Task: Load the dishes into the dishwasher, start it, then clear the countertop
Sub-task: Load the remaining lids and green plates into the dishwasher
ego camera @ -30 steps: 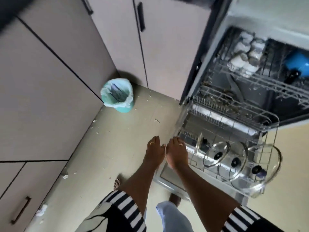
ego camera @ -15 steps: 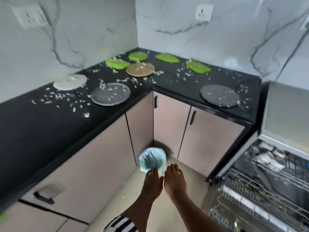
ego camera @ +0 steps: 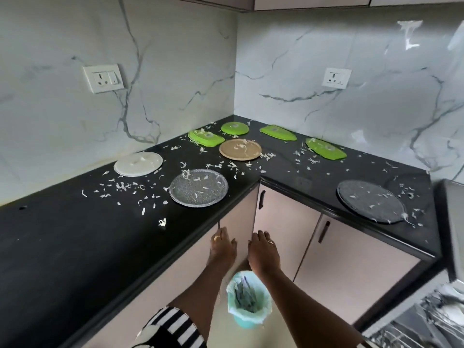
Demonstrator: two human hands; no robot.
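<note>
Two hands reach forward side by side, the left hand (ego camera: 222,249) and the right hand (ego camera: 263,252). Their fingers are straight and close together, holding nothing, in front of the pink cabinet doors (ego camera: 283,222) just under the edge of the black countertop (ego camera: 62,234). On it lie a white round lid (ego camera: 138,163), a grey speckled plate (ego camera: 198,187), a tan plate (ego camera: 240,149), four green lids (ego camera: 206,138) toward the corner and a dark grey plate (ego camera: 370,200) further right. White scraps (ego camera: 120,186) are scattered among them. A lined bin (ego camera: 248,300) stands on the floor below the hands. The dishwasher rack (ego camera: 424,320) shows at lower right.
</note>
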